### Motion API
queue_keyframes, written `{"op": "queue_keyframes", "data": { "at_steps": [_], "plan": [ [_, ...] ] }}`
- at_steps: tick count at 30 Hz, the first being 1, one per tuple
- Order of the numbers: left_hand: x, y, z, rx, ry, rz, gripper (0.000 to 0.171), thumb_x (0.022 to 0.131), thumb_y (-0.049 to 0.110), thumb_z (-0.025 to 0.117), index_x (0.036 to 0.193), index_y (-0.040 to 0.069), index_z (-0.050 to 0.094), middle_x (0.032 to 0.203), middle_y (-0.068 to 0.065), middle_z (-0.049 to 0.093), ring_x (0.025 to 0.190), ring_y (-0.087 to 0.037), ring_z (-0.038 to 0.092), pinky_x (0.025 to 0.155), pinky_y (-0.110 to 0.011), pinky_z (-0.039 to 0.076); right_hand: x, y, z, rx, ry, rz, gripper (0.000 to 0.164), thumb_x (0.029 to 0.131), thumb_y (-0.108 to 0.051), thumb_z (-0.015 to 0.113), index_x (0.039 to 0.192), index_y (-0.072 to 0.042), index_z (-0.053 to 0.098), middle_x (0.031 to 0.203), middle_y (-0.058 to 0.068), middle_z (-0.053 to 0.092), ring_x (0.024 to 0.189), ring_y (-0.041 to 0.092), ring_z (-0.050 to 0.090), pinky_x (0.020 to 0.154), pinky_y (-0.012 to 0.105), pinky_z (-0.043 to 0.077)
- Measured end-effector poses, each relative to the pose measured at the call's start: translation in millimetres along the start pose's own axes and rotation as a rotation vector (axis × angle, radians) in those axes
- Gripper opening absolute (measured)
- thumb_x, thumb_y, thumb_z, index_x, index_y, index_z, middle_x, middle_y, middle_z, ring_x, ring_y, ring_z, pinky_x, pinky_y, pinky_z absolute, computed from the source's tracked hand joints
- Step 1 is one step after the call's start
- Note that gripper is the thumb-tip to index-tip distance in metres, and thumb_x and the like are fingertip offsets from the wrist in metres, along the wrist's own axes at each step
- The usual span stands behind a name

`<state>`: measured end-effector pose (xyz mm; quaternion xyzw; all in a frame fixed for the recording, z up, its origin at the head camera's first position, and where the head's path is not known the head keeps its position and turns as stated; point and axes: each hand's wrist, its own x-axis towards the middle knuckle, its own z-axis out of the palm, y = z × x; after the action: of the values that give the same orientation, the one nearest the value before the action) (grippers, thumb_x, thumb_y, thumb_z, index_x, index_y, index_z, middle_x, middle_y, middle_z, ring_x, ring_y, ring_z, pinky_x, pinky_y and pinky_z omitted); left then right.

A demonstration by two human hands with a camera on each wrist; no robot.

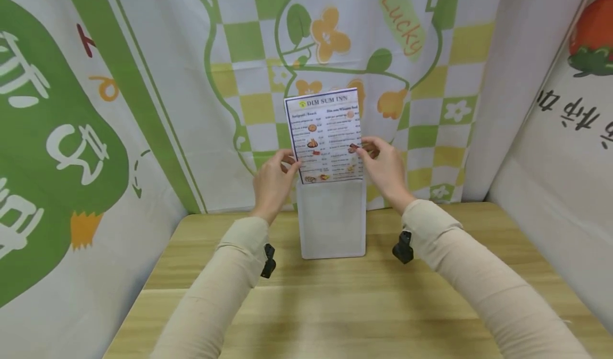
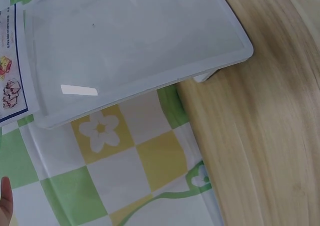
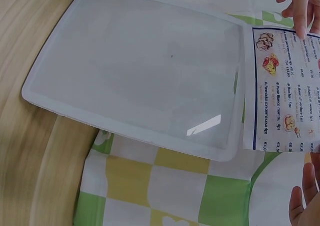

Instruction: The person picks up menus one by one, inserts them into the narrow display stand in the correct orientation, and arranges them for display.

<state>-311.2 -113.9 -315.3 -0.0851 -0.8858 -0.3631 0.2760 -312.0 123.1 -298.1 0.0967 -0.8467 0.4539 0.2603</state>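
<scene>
**Both hands pinch a menu card above a clear stand**

Head view: Left hand [image 1: 272, 181] and right hand [image 1: 383, 168] are raised side by side at the back of the wooden table [image 1: 335, 306], each closed on one side edge of a printed menu card [image 1: 324, 134] headed "DIM SUM INN". The left fingers curl round the card's lower left edge; the right thumb and fingers pinch its right edge a little higher. The card stands upright, tilted slightly, with its bottom edge at the top of a frosted clear plastic stand [image 1: 331, 218], which sits upright on the table between the two forearms. Both arms wear beige sleeves [image 1: 479, 274]. Behind hangs a cloth backdrop [image 1: 249, 45] in green, yellow and white checks with flowers and the word "Lucky".

Left wrist view: the stand [image 2: 135, 46] fills the upper part, its base foot resting on the table [image 2: 265, 136]. A corner of the menu card [image 2: 12, 71] shows at the left edge, overlapping the stand's end. A fingertip [image 2: 5, 198] appears at the lower left; the grip itself is out of sight here.

Right wrist view: the stand [image 3: 140, 71] lies across the picture, with the menu card [image 3: 285, 96] meeting its open end. Fingers [image 3: 300, 11] of the left hand touch the card's far edge at top right, and fingers [image 3: 302, 196] of the right hand show at bottom right.
</scene>
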Motion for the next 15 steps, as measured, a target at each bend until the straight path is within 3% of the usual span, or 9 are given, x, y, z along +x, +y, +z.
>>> {"op": "queue_keyframes", "data": {
  "at_steps": [15],
  "plan": [
    [13.0, -0.5, 5.9, 0.023, 0.027, 0.002, 0.025, 0.095, 0.030, 0.068, 0.115, 0.015, 0.066, 0.098, 0.002, 0.072, 0.070, -0.015, 0.062, 0.060, -0.031, 0.043, 15.2, -3.8, 1.0, -0.027, -0.007, -0.003, 0.026, 0.098, -0.016, 0.064, 0.120, -0.003, 0.065, 0.103, 0.013, 0.071, 0.083, 0.024, 0.061, 0.067, 0.034, 0.047]
  ]
}}
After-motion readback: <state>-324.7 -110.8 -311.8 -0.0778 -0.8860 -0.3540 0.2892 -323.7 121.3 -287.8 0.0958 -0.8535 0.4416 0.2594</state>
